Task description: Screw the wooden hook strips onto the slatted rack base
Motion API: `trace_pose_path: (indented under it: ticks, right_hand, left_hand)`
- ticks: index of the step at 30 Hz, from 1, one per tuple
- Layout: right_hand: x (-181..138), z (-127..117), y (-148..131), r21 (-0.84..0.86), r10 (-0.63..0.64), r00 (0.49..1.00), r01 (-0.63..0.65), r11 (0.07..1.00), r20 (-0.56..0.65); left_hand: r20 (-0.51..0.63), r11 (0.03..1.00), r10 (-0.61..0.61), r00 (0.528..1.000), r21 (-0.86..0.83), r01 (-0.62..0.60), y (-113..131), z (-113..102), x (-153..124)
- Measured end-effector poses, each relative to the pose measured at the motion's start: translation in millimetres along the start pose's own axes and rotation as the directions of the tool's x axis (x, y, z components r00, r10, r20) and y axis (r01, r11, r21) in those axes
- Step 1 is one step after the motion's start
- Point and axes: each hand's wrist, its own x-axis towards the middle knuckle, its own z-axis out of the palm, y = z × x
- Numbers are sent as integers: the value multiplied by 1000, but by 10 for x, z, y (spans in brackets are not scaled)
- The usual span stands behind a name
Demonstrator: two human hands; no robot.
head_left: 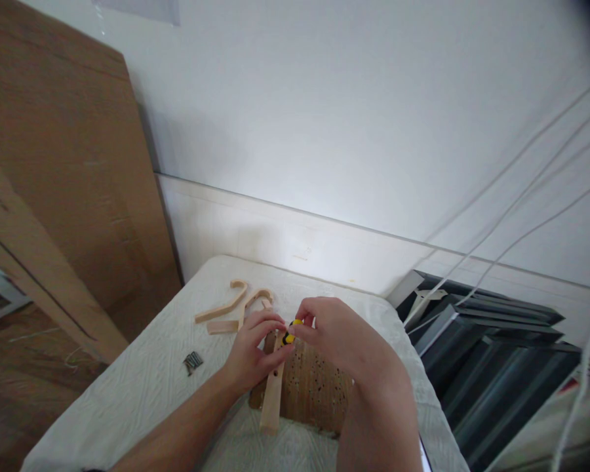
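The wooden strip (273, 393) lay lengthwise on a brown speckled board (314, 393), its near end hanging past the board's edge onto the white-covered table (142, 387). The left hand (253, 354) was closed over the strip's far end. The right hand (337, 331) was pinched on a small yellow tool (290, 333) right at that end, and the two hands were touching over it. What the tool's tip met was hidden by the fingers.

The main risk appeared to be to the left fingertips. They sat just beside the tool's working end, so a slip off the wood would likely have run straight into them. The strip was narrow and held only at one end, so pressure there might have swung or tipped the free end off the board.

A small pile of dark screws (193, 361) lay near the left forearm and looked easy to scatter with a sweep of the arm. The curved wooden pieces (236, 305) just beyond the hands could likewise have been pushed toward the wall. White cords (511, 210) hung to the right, well apart from the hands.
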Motion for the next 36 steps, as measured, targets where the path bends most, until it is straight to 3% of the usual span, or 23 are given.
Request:
trace_pose_path:
  ticks: [3,7,13,19,25,30,33,36]
  right_hand:
    - [-16,9,0,18,52,998,-52,998,-23]
    - [-51,28,-22,31,-72,997,72,997,9]
    - [-1,55,-42,-34,59,998,-60,998,-22]
    - [-35,10,-56,24,-109,994,109,994,-1]
    - [3,45,-2,-22,23,999,-24,999,-23]
    - [-10,10,1,4,-108,994,108,994,-5]
    - [-12,10,-19,-29,-38,999,38,999,-23]
    - [3,29,-29,-61,66,997,-69,996,-36]
  left_hand:
    - [18,999,33,999,16,-33,-15,4,-7]
    - [46,995,78,996,58,-80,-31,-1,-37]
    - [45,991,74,996,107,-78,-15,-7,-37]
    - [66,985,117,991,118,-124,-16,-7,-36]
    - [71,990,89,994,106,-96,-67,0,-67]
    - [127,989,111,986,88,-123,-67,-20,-70]
    - [152,988,109,982,92,-124,-47,-28,-68]
    - [97,986,119,988,102,-128,-61,-10,-68]
